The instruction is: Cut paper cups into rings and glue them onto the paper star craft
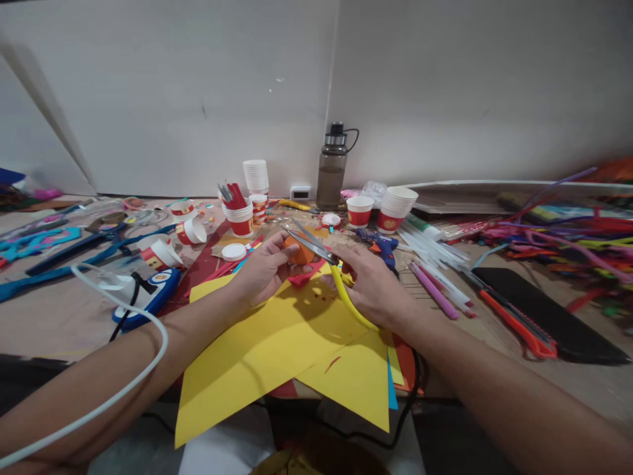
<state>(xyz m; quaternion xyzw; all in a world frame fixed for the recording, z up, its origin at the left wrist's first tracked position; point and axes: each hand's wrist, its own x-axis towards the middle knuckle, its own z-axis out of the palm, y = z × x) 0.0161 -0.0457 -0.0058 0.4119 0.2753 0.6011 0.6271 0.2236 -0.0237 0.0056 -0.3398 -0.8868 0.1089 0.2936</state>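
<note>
My left hand (267, 267) pinches a small orange piece (298, 252) above the middle of the table. In my right hand (370, 284) are scissors with yellow handles (349, 300); their blades are parted and reach left across the orange piece. Beneath both hands lie yellow sheets (247, 349), with small red scraps on them. A red piece (301, 278) shows just below the orange one. Some fingers of my right hand are hidden behind the scissors' handle.
Paper cups (240, 221) and a water bottle (331, 175) stand at the back. A blue glue gun (384, 247), an orange cutter (519, 323) and a black phone-like slab (548, 313) lie right. A white cable (163, 343) crosses the left forearm.
</note>
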